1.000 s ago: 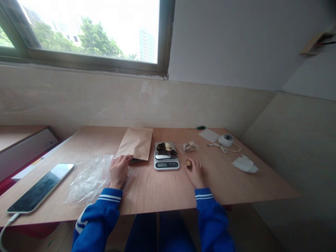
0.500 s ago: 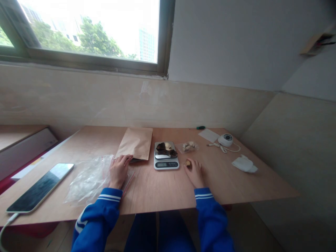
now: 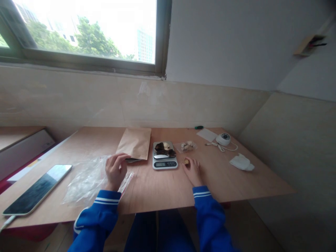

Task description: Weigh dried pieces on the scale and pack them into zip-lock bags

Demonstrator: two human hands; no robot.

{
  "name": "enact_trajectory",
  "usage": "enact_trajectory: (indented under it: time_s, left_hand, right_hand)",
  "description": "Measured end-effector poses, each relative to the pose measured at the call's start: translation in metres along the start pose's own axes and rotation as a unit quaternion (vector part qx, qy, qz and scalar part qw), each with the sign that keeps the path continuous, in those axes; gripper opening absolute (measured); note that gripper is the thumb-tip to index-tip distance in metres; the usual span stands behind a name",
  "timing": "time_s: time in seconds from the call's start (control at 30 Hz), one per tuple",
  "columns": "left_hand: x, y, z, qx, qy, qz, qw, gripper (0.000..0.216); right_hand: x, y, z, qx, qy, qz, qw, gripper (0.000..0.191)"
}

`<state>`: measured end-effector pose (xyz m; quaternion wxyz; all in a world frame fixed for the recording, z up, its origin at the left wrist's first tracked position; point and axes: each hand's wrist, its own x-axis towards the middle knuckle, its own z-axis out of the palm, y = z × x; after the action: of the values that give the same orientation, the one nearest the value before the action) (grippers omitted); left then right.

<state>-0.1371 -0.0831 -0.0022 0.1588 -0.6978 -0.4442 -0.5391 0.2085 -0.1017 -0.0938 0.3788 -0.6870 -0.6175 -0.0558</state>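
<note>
The left hand (image 3: 114, 172) is now arched higher beside the paper bag (image 3: 135, 142); whether anything is gripped cannot be told; a small tan piece (image 3: 186, 161) is kept pinched in the right hand (image 3: 193, 172), near the scale (image 3: 165, 164); its dark pieces (image 3: 162, 151) are left undisturbed.

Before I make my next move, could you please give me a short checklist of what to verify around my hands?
1. Small brown piece in the right hand: ok, it sits at the thumb and fingertips.
2. Right hand apart from the scale: ok, a gap shows between them.
3. Dark pieces on the scale's plate: ok, they lie on it.
4. Display reading: cannot tell, too small to read.
5. Plastic bag away from the left hand: not ok, it shows on both sides of the wrist.
6. Left hand off the paper bag: cannot tell, its fingertips are at the near edge.
</note>
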Motion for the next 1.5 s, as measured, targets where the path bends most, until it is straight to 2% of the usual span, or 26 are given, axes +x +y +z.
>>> enact_trajectory:
  time_s: [0.07,0.13,0.2,0.27,0.37,0.47,0.63,0.73,0.9,1.07,1.17,1.33,1.43,1.5]
  left_hand:
    - [0.014,0.013,-0.013,-0.018,-0.047,-0.037,0.998,0.025]
    - [0.021,0.022,-0.026,-0.029,-0.149,-0.086,0.985,0.024]
    - [0.016,0.024,-0.038,-0.048,-0.264,-0.085,0.960,0.023]
    - [-0.001,0.022,-0.047,-0.052,-0.334,-0.083,0.937,0.022]
    - [-0.035,0.015,-0.058,0.003,-0.357,-0.132,0.925,0.025]
    - [-0.061,0.006,-0.064,0.048,-0.398,-0.183,0.898,0.033]
    - [-0.063,0.002,-0.069,-0.019,-0.454,-0.220,0.863,0.024]
    - [-0.056,0.006,-0.071,-0.041,-0.455,-0.228,0.860,0.025]
    - [-0.054,0.012,-0.066,-0.025,-0.425,-0.231,0.875,0.024]
    - [-0.049,0.031,-0.061,-0.099,-0.383,-0.225,0.890,0.021]
    - [-0.046,0.053,-0.055,-0.139,-0.329,-0.238,0.903,0.024]
    - [-0.044,0.088,-0.042,-0.189,-0.262,-0.248,0.913,0.023]
    - [-0.045,0.100,-0.038,-0.221,-0.235,-0.257,0.911,0.022]
    - [-0.045,0.103,-0.037,-0.231,-0.215,-0.269,0.910,0.022]
  right_hand:
    - [0.000,0.000,-0.001,0.001,-0.004,0.000,1.000,0.032]
    - [-0.001,-0.001,-0.002,0.002,-0.006,0.006,1.000,0.032]
    - [-0.001,-0.002,-0.002,0.000,-0.006,0.015,1.000,0.032]
    - [-0.001,-0.002,-0.002,-0.001,-0.009,0.020,1.000,0.032]
    - [-0.001,-0.002,-0.002,0.004,-0.015,0.017,1.000,0.032]
    - [-0.001,-0.002,-0.002,0.006,-0.016,0.018,1.000,0.032]
    - [-0.001,-0.003,-0.003,0.001,-0.020,0.024,1.000,0.034]
    - [-0.002,-0.005,-0.005,-0.002,-0.023,0.026,0.999,0.034]
    - [-0.003,-0.006,-0.006,-0.007,-0.024,0.023,0.999,0.035]
    - [0.002,-0.020,-0.015,0.029,0.034,0.013,0.999,0.030]
    - [-0.002,-0.050,-0.028,0.109,0.034,-0.031,0.993,0.021]
    - [-0.033,-0.130,-0.046,0.268,-0.134,-0.133,0.945,0.016]
    - [-0.047,-0.166,-0.051,0.312,-0.178,-0.129,0.924,0.014]
    - [-0.050,-0.177,-0.053,0.332,-0.184,-0.115,0.918,0.017]
